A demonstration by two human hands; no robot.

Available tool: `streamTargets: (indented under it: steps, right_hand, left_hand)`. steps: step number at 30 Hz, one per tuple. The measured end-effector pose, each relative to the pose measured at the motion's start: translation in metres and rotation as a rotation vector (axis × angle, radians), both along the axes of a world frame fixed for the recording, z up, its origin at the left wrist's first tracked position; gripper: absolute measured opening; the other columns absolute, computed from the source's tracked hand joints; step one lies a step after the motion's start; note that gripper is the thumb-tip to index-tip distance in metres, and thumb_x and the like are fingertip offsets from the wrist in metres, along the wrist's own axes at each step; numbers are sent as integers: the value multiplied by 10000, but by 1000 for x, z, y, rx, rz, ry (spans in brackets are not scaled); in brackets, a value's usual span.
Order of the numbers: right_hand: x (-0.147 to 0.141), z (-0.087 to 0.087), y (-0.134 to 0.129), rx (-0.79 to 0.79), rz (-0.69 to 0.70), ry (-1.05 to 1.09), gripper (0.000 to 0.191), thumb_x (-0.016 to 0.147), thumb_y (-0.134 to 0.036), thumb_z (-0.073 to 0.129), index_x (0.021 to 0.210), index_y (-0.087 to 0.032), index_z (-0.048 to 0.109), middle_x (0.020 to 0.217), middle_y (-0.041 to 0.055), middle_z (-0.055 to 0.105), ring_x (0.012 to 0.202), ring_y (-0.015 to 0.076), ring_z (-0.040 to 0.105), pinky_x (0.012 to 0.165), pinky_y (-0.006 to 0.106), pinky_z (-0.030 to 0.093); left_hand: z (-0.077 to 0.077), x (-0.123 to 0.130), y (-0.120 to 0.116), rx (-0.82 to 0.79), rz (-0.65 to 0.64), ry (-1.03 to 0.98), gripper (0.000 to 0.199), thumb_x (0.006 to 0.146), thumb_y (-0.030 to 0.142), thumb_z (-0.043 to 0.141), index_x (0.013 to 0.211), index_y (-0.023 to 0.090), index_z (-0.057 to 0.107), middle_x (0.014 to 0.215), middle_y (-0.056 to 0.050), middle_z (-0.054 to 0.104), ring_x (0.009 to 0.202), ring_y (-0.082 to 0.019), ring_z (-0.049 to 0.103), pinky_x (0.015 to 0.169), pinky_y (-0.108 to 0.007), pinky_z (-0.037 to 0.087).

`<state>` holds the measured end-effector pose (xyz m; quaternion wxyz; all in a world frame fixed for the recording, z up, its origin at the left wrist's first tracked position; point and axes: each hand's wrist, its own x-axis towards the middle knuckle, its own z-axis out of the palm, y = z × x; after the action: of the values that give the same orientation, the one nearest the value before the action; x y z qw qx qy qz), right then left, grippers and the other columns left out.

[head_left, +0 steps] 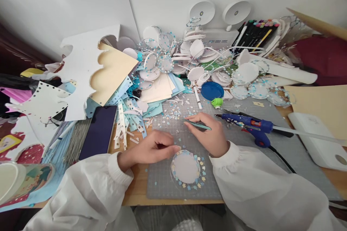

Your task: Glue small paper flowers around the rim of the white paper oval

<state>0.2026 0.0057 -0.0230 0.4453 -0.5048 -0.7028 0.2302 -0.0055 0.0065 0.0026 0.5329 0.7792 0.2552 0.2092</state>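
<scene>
On the grey cutting mat lies a round white disc point(186, 168), ringed with small blue, cream and white flower shapes and a thin clear or wire loop. My left hand point(155, 147) is closed, its fingers curled and its fingertips at the disc's upper left edge. My right hand point(208, 133) pinches a pair of teal tweezers point(199, 125), their tips pointing left. Just beyond the tips is a scatter of tiny flower pieces point(173, 113). Whether the tweezers hold a piece is too small to tell.
A blue glue gun point(249, 124) lies right of my right hand, its cord trailing forward. Behind are a blue lid point(212, 91), a green cap point(217, 103) and piled white discs point(159, 56). A dark phone point(98, 131) and paper strips point(127, 117) are left. A cup point(24, 180) stands front left.
</scene>
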Motion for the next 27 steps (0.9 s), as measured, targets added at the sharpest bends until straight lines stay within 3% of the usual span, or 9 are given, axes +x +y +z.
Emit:
streamTargets:
  steps: [6,12,19,22,27]
  right_hand:
    - [0,0,1,-105,-34,78,130,813,-284,658,723,-225,584,826,62,719,818,235,670,763,389,521]
    - [0,2,0,-82,-71,98,145,804,-269,669,697,-228,580,805,52,723,798,235,667,769,389,506]
    - [4,16,0,-202,-103,292,189,743,-332,729,665,-211,606,705,28,669,681,191,617,628,317,472]
    - [8,17,1,-331,-28,454,230,702,-365,759,649,-207,600,661,7,628,613,161,571,570,293,433]
    - [9,19,3,-502,111,697,284,647,-362,787,600,-212,550,569,-23,575,597,159,560,596,301,425]
  left_hand:
    - [0,0,0,-46,50,-10,498,931,374,464,494,137,496,504,13,426,485,-75,396,495,-216,315]
    - [1,0,0,-64,53,-21,503,931,374,461,492,134,503,499,12,427,483,-76,400,499,-217,319]
    - [1,-1,0,-129,132,19,477,915,418,478,552,121,567,531,-2,477,518,-85,418,507,-213,323]
    - [0,0,0,-195,234,-2,378,880,412,539,659,112,606,582,-2,509,534,-84,405,491,-204,303]
    - [-1,1,-1,-293,331,-91,279,834,381,616,799,105,632,701,-23,568,602,-95,459,528,-204,338]
